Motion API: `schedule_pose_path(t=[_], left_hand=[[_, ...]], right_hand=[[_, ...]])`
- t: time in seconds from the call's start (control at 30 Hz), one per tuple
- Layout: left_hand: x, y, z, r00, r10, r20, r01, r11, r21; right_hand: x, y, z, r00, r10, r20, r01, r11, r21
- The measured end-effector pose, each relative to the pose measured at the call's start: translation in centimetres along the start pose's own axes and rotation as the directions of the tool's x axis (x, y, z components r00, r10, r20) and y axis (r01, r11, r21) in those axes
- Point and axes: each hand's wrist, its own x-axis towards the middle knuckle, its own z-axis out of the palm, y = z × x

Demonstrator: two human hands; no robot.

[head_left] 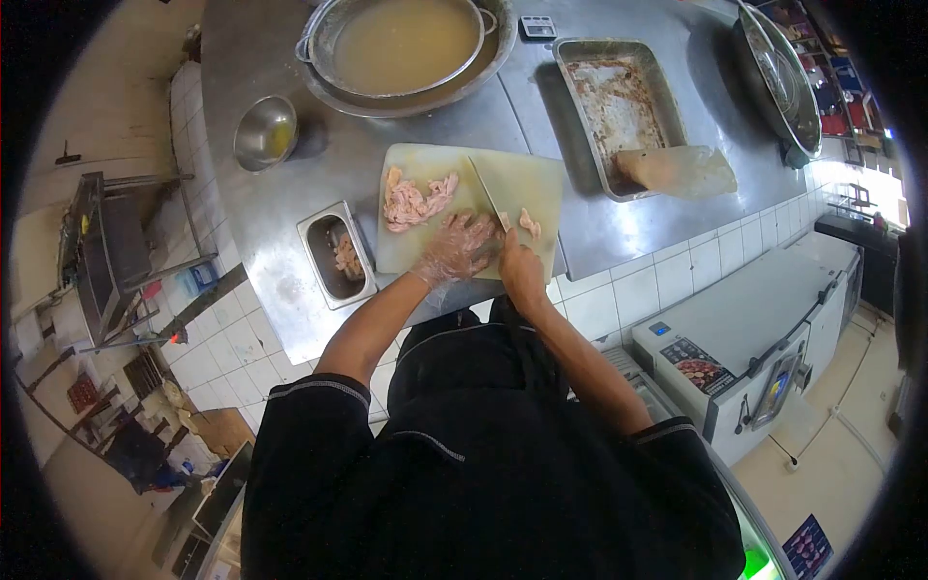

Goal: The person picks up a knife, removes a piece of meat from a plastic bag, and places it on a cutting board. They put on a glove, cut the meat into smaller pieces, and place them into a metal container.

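My left hand point(458, 245), in a clear plastic glove, presses down on the white cutting board point(406, 253) with fingers curled over raw meat that is mostly hidden. Wrapped around a knife point(486, 189) is my right hand point(523, 271); the blade points away from me, right beside the left fingertips. A pile of pale pink raw meat point(414, 201) lies on the board's left side. To the right of the blade are small cut pieces point(529, 223). A small steel pan point(311, 237) with meat pieces inside stands left of the board.
A small steel bowl point(242, 143) holds a little yellow liquid. Behind the board, a large basin point(503, 60) carries a pot of cloudy liquid point(411, 43). A stained baking tray point(669, 101) with a plastic bag point(691, 171) over its edge is at right, near a small timer point(537, 27).
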Motion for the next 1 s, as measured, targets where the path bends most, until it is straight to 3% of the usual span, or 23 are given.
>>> schedule_pose_path(t=[0.17, 0.43, 0.83, 1.0], left_hand=[[-0.1, 0.0, -0.3, 0.997, -0.002, 0.083, 0.000, 1.000, 0.024], [0.1, -0.2, 0.0, 0.997, -0.027, 0.067, 0.025, 0.999, 0.027], [0.6, 0.7, 0.5, 0.996, -0.092, -0.017, 0.093, 0.995, 0.047], [0.7, 0.9, 1.0, 0.990, -0.114, -0.086, 0.119, 0.992, 0.050]], right_hand=[[-2.3, 0.7, 0.9, 0.999, 0.038, -0.029, -0.037, 0.997, 0.062], [-5.6, 1.4, 0.7, 0.990, 0.139, 0.033, -0.140, 0.990, 0.031], [-0.8, 1.1, -0.2, 1.000, -0.018, -0.012, 0.018, 1.000, 0.012], [0.6, 1.2, -1.1, 0.996, -0.004, 0.093, 0.012, 0.996, -0.087]])
